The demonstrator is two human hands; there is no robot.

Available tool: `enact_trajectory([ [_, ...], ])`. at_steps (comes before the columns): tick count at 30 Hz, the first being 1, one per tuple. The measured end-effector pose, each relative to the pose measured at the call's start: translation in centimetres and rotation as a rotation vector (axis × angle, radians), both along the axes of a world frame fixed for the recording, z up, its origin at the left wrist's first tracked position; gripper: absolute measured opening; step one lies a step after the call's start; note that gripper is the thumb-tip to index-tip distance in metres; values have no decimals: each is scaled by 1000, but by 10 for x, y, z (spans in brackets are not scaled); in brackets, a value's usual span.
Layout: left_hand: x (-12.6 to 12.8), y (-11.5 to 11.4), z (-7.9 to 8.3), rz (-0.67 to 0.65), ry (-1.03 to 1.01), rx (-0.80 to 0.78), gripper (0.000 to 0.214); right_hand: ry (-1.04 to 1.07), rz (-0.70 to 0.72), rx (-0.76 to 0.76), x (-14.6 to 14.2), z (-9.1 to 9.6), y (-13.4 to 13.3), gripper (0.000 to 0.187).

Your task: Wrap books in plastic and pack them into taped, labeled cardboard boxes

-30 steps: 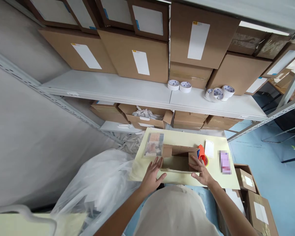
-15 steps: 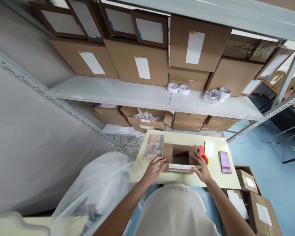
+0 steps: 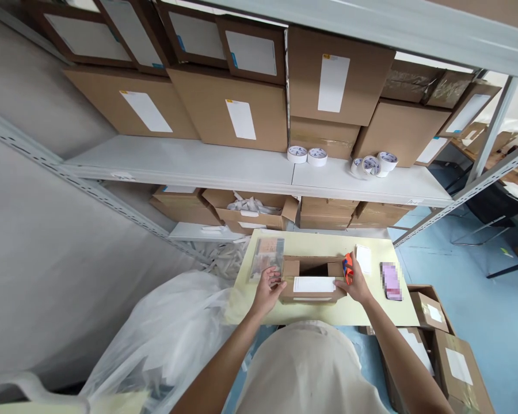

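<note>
An open cardboard box (image 3: 291, 296) sits on the pale yellow tabletop, its near flap tilted up and a white label (image 3: 314, 284) on that flap. At the box's left edge, my left hand (image 3: 267, 292) has its thumb against the flap corner and its fingers bent loosely. My right hand (image 3: 356, 283) grips the right end, thumb on the flap. Just behind the right fingers is an orange and blue tape dispenser (image 3: 348, 265), partly covered by them. The box's inside is dark, and its contents cannot be made out.
A clear plastic packet (image 3: 267, 257) lies left on the table (image 3: 242, 299); a white card (image 3: 363, 259) and a purple item (image 3: 391, 281) lie right. Shelving behind holds boxes and tape rolls (image 3: 317, 157). Boxes (image 3: 457, 368) stand right of the table, white plastic sheeting (image 3: 159, 339) left.
The box's near flap has tipped upward, so its white label shows more fully. Both hands have shifted with it, and my left fingers have lifted a little. The view has moved slightly.
</note>
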State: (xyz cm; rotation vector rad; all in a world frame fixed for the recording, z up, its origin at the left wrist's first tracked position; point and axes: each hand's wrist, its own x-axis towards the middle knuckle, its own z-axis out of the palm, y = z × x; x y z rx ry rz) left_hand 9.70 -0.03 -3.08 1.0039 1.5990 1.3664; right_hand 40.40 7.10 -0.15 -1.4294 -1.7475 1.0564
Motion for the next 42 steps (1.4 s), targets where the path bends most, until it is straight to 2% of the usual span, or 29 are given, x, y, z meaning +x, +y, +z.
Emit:
enact_trajectory([
  [4, -2, -3, -6, -48, 45, -9, 55, -93, 154, 62, 4, 5, 2, 58],
  [7, -3, -8, -4, -116, 234, -2, 53, -183, 170, 140, 3, 3, -5, 42],
  [11, 0, -10, 9, -177, 698, 125, 46, -237, 144, 174, 1, -4, -12, 44],
  [15, 14, -3, 30, -371, 1052, 184, 52, -223, 155, 190, 0, -5, -14, 49],
  [19, 29, 4, 41, -591, 1204, 210, 71, -227, 164, 168, -1, -3, -16, 50],
  [22, 34, 4, 40, -648, 1227, 183, 81, -218, 168, 147, 1, -8, -17, 54],
  [24, 35, 3, 38, -639, 1226, 165, 82, -170, 121, 141, 5, -15, -19, 58],
  [28, 35, 1, 35, -595, 1219, 154, 84, -62, -213, 82, 22, -33, -17, 62],
  [30, 36, 1, 34, -560, 1219, 144, 88, -108, -305, 19, 31, -41, -13, 61],
  [36, 41, 4, 34, -491, 1211, 63, 83, -354, -149, -110, 28, -66, 1, 39],
  [42, 57, 17, 37, -249, 1189, -102, 80, -472, -109, -177, 13, -84, 6, 65],
])
